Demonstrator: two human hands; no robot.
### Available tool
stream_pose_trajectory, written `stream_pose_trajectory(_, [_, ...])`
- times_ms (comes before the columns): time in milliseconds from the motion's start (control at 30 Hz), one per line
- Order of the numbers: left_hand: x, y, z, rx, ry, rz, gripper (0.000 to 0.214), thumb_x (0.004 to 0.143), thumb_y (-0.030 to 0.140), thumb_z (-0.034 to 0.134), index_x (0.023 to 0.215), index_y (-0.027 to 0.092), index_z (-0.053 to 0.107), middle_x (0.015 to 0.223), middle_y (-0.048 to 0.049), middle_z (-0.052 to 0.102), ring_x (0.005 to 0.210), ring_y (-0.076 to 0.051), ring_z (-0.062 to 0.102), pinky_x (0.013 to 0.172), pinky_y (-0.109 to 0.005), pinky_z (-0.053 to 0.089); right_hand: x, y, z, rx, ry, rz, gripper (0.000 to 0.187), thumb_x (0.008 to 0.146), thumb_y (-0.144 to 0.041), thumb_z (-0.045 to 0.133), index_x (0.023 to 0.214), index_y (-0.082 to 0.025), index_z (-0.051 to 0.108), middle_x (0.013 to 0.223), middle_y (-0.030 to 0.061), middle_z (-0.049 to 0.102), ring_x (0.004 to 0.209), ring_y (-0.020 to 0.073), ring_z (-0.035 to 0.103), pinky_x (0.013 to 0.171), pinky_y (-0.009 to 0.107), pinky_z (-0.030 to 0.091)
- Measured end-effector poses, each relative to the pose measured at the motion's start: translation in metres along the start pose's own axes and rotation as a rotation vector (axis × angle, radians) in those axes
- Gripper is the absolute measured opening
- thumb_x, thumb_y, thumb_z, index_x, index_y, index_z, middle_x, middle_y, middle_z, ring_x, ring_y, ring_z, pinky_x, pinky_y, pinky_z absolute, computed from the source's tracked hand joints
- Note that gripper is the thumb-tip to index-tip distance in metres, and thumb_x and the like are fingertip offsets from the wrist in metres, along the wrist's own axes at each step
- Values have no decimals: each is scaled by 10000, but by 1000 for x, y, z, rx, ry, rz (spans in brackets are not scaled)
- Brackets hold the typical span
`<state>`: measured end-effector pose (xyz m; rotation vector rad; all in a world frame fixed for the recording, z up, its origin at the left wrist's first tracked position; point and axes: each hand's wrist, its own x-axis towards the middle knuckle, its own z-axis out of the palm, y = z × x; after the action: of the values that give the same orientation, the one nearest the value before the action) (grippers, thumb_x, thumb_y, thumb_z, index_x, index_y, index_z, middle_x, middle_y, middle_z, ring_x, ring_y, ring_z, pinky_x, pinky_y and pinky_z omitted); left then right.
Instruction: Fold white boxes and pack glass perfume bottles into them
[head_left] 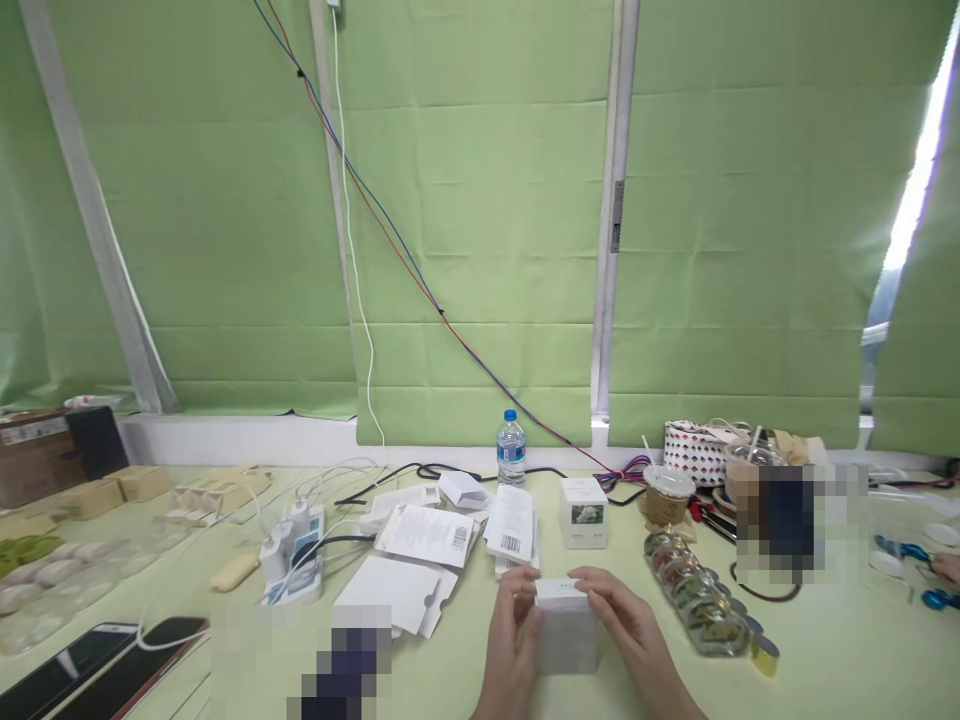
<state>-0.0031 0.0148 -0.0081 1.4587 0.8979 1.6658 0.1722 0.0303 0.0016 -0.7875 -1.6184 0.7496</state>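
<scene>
A small white box (568, 642) stands on the table right in front of me, its top face towards the back. My left hand (516, 635) grips its left side with bent fingers near the top edge. On the opposite side, my right hand (628, 632) holds it, fingertips at the top right corner. Just behind stands another white box (584, 515) with a flower picture on its front. Flattened printed cartons (511, 522) lie behind my left hand. To the right of my right hand runs a row of clear glass jars (697, 600), with a gold cap (764, 655) at its near end.
More flat white cartons (397, 590) and a power strip (304, 560) lie to the left. Phones (67, 670) rest at the front left. A water bottle (511, 452) stands at the back. At the far right, another person's hand (946, 568) is near blue-handled tools (904, 549).
</scene>
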Motion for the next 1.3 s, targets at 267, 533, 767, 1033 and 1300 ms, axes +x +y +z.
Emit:
stream_pose_trajectory(267, [1, 0, 2, 89, 102, 74, 315, 853, 499, 539, 796, 197, 606, 1022, -87, 584, 882, -236, 620, 769, -349, 511, 1, 0, 0, -99, 14, -68, 279, 925, -394, 494, 954, -261, 738, 1067, 84, 721, 1024, 241, 661, 906, 348, 526])
stream_pose_trajectory(533, [-3, -8, -5, 391, 29, 248, 256, 918, 367, 479, 842, 252, 695, 1172, -95, 505, 1108, -259, 574, 951, -407, 487, 0, 6, 0, -109, 19, -86, 271, 926, -381, 499, 971, -267, 741, 1067, 82, 720, 1022, 234, 664, 890, 328, 535])
stream_pose_trajectory(767, [-2, -7, -11, 491, -44, 266, 198, 905, 249, 505, 871, 258, 701, 1217, -98, 507, 1148, -264, 553, 960, -416, 498, 0, 3, -1, -110, 9, -92, 269, 929, -369, 498, 979, -268, 742, 1076, 82, 716, 1021, 234, 663, 893, 334, 534])
stream_pose_trajectory(1033, [1, -7, -14, 503, -83, 237, 190, 899, 233, 468, 840, 233, 649, 1151, -104, 562, 1126, -260, 559, 976, -439, 465, 2, 3, -3, -86, -14, -78, 297, 928, -409, 487, 964, -271, 748, 1069, 85, 718, 1019, 245, 660, 874, 350, 539])
stream_pose_trajectory(1300, [-1, -16, -13, 493, -38, 279, 188, 892, 201, 471, 822, 230, 644, 1130, -104, 579, 1136, -259, 575, 936, -398, 490, 3, 8, -4, -3, -28, -91, 284, 923, -415, 493, 954, -276, 738, 1028, 83, 725, 985, 251, 668, 840, 365, 540])
